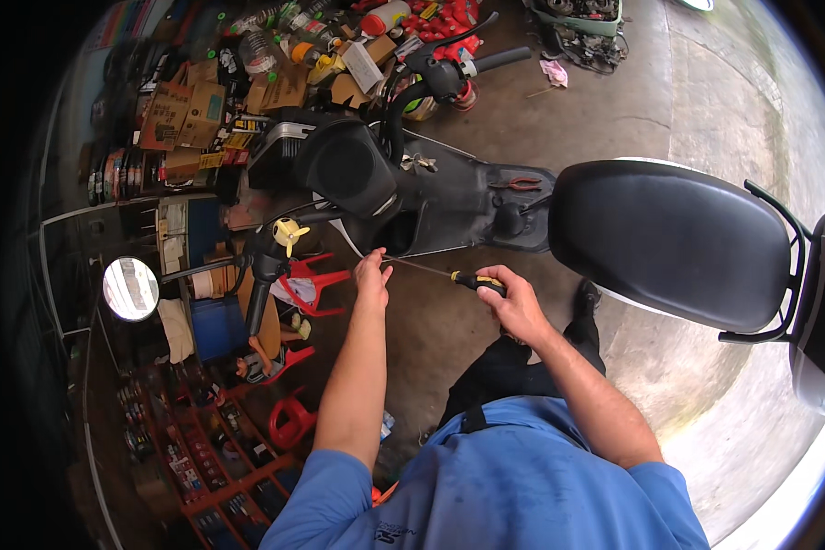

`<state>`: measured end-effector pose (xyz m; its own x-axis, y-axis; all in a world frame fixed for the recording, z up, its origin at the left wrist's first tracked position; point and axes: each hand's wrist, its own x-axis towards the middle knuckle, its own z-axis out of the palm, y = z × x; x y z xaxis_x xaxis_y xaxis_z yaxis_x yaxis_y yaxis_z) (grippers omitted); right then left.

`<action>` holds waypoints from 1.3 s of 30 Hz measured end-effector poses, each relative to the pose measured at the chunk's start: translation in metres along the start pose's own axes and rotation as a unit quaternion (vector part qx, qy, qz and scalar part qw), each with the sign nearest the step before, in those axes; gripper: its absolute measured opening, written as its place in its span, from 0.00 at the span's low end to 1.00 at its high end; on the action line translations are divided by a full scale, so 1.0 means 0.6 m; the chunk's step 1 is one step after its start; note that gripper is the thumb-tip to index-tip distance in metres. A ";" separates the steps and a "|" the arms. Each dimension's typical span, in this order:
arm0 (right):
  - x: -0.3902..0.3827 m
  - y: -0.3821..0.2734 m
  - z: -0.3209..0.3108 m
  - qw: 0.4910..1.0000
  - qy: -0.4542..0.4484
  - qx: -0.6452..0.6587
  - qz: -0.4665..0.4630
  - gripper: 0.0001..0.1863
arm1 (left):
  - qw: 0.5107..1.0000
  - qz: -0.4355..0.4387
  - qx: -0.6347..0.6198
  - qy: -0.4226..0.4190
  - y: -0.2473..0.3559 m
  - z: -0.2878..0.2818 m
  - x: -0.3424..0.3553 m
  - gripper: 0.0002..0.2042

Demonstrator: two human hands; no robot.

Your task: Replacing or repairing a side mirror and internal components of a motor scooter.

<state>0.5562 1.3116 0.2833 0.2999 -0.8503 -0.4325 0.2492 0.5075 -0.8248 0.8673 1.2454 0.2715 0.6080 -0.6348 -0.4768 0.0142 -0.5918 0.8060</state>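
My right hand point(515, 301) is wrapped round the black and yellow handle of a screwdriver point(466, 279). The thin shaft points left toward the side of the scooter's black front panel point(403, 225). At that panel's near edge, beside the screwdriver's tip, is my left hand point(372, 277). Its thumb stands apart from the fingers, which touch the edge; the exact contact of the tip is too small to tell. Red-handled pliers point(522, 184) lie on the scooter's footboard, and keys point(419, 163) hang near the steering column.
The black seat point(674, 243) stretches to the right. Handlebars point(500, 60) and a round mirror point(130, 289) stick out at the front. Cardboard boxes point(188, 115) and bottles crowd the far left. Red plastic chairs point(293, 417), a seated person point(264, 362) and red shelving point(206, 449) are at the left.
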 end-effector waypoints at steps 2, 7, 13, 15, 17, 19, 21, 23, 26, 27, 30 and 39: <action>0.003 0.002 -0.002 1.000 -0.002 -0.002 0.003 0.15 | 1.000 -0.008 0.013 0.005 -0.001 0.001 0.000 0.09; 0.016 0.026 -0.004 0.999 -0.008 0.045 -0.006 0.15 | 1.000 -0.001 0.005 0.001 -0.001 0.001 0.000 0.09; 0.022 0.017 -0.011 0.999 -0.021 0.036 0.016 0.14 | 1.000 0.001 0.010 0.016 -0.001 0.007 0.002 0.09; 0.024 0.015 -0.014 0.999 -0.023 0.030 0.022 0.14 | 1.000 -0.005 0.010 -0.011 -0.001 0.002 0.006 0.09; 0.026 0.014 -0.017 0.999 -0.024 0.024 0.028 0.14 | 1.000 -0.003 0.009 -0.010 -0.004 0.000 0.007 0.09; 0.028 0.014 -0.018 0.999 -0.029 0.024 0.025 0.14 | 1.000 -0.002 0.008 -0.010 -0.006 0.002 0.007 0.09; 0.029 0.014 -0.017 0.999 -0.030 0.029 0.027 0.14 | 1.000 0.001 0.022 0.002 -0.007 0.006 0.006 0.10; 0.030 0.014 -0.017 0.999 -0.031 0.034 0.029 0.14 | 1.000 0.002 0.020 0.007 -0.006 0.005 0.005 0.10; 0.030 0.012 -0.016 0.998 -0.039 0.037 0.035 0.14 | 1.000 0.007 0.020 0.011 -0.006 0.004 0.003 0.10; 0.029 0.010 -0.016 0.997 -0.035 0.044 0.042 0.14 | 1.000 0.011 0.022 0.008 -0.007 0.003 0.002 0.10; 0.026 0.005 -0.017 0.997 -0.036 0.053 0.052 0.13 | 1.000 0.015 0.024 0.006 -0.008 0.007 -0.003 0.10; 0.027 0.003 -0.017 0.994 -0.035 0.073 0.067 0.13 | 0.999 0.024 0.037 -0.006 -0.001 0.008 -0.010 0.10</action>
<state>0.5522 1.2972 0.2711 0.4023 -0.7639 -0.5046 0.3318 0.6353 -0.6973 0.8598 1.2475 0.2721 0.5978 -0.6681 -0.4431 -0.0740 -0.5964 0.7993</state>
